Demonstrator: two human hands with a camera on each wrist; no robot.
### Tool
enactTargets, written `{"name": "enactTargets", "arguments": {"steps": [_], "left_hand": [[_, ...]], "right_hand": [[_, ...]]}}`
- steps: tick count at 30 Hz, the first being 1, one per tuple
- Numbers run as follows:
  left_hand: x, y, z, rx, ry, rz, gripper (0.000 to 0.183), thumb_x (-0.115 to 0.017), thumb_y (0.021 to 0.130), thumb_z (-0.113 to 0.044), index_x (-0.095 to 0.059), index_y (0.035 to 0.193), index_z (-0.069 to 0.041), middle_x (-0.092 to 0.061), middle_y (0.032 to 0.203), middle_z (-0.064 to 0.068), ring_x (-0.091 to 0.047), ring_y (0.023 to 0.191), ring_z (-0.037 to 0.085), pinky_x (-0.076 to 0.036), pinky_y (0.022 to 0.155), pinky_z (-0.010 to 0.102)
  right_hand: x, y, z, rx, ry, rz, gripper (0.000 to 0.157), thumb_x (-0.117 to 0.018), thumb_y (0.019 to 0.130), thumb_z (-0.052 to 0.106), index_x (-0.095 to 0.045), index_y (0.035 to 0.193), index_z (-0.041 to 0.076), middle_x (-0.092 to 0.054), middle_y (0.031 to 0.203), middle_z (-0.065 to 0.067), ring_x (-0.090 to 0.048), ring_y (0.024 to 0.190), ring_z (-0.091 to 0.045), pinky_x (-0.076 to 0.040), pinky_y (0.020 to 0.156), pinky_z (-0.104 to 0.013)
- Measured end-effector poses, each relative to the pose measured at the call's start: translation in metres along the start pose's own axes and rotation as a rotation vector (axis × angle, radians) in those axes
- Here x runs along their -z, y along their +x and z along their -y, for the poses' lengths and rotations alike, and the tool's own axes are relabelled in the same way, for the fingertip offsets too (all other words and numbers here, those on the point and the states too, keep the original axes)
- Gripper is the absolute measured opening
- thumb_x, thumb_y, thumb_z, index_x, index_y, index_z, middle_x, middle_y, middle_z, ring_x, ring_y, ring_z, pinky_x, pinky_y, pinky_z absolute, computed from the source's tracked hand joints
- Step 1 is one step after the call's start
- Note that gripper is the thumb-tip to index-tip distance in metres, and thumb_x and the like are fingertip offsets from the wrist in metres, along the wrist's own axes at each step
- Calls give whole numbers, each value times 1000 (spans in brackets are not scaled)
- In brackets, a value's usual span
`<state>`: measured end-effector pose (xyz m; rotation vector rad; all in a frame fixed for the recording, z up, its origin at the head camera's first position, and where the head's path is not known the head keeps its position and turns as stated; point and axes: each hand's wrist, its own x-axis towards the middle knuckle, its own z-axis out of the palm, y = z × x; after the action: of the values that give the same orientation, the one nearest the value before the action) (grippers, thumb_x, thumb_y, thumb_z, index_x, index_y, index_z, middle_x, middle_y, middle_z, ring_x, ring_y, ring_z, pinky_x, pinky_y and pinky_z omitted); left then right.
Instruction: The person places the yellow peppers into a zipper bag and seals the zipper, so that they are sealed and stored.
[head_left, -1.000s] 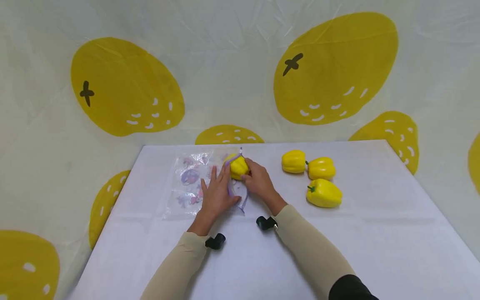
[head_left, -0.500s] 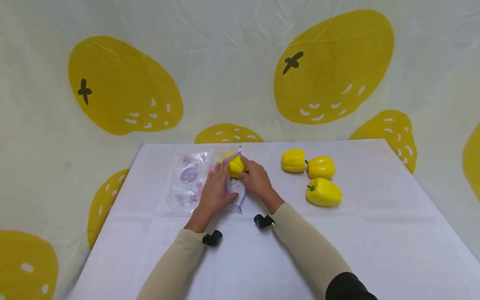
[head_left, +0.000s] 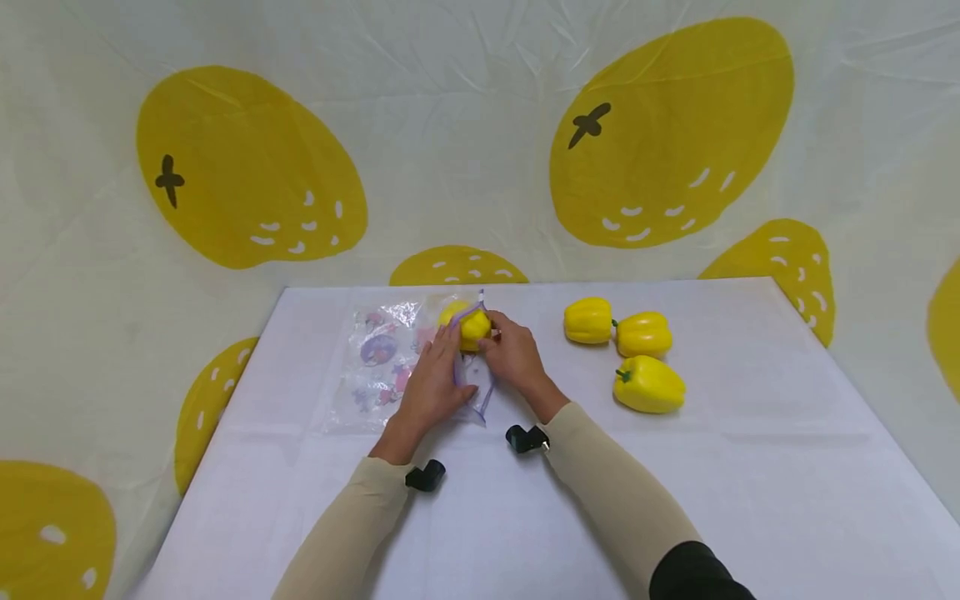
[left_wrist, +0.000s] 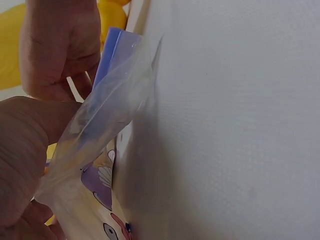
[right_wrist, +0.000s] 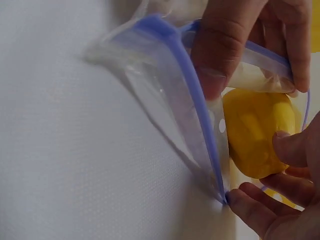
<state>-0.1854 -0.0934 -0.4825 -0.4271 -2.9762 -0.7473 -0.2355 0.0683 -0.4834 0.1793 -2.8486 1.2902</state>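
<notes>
A clear zip bag (head_left: 378,379) with purple edging and printed pictures lies on the white table, its mouth facing right. My left hand (head_left: 431,379) holds the mouth apart: the right wrist view shows its thumb at one purple lip (right_wrist: 202,107) and its fingers over the other. A yellow bell pepper (head_left: 475,330) sits in the mouth, partly inside. My right hand (head_left: 513,350) grips this pepper from the right, thumb on its side and fingers beneath. In the left wrist view, the bag's plastic (left_wrist: 95,115) hides most of the pepper.
Three more yellow bell peppers lie to the right: one at the back (head_left: 587,321), one beside it (head_left: 643,335) and one nearer (head_left: 649,385). A pale backdrop (head_left: 457,150) with yellow fruit prints stands behind the table.
The pepper has shifted slightly left, further into the bag, with my right hand following. My left hand's fingers have come closer together on the bag. The three other peppers stay put.
</notes>
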Motion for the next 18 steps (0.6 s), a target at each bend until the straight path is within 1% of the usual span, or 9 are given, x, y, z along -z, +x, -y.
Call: {"name": "enactTargets", "arguments": {"steps": [4,9,13,18], "left_hand": [[1,0,-1,-13,-4,-4,109,-88,83,-22,-19,167,-6,-24,174,12,-22,163,29,-20,133,51],[3,1,-3,-38,-24,-6,107,-87,84,-22,-20,166,-6,-26,174,12,-22,163,29,-19,133,51],[4,2,-2,-16,-39,4,107,-86,85,-21,-18,167,-8,-23,175,10,-21,164,27,-17,134,50],[6,1,-3,2,-64,20,107,-86,86,-22,-18,168,-11,-22,176,7,-18,164,25,-15,134,51]], "right_hand": [[-2,1,2,-25,34,-6,46,-67,100,14,-58,144,12,-69,139,-14,-70,120,-33,-56,108,-46],[-4,1,7,-30,5,-2,51,-66,102,21,-55,151,15,-69,140,-12,-70,115,-33,-58,105,-46],[-5,1,8,-32,-10,-11,51,-65,102,21,-54,152,16,-70,139,-12,-71,112,-32,-59,103,-46],[-6,2,7,-22,-44,-24,50,-64,103,21,-54,152,16,-71,137,-12,-72,114,-32,-58,104,-46]]}}
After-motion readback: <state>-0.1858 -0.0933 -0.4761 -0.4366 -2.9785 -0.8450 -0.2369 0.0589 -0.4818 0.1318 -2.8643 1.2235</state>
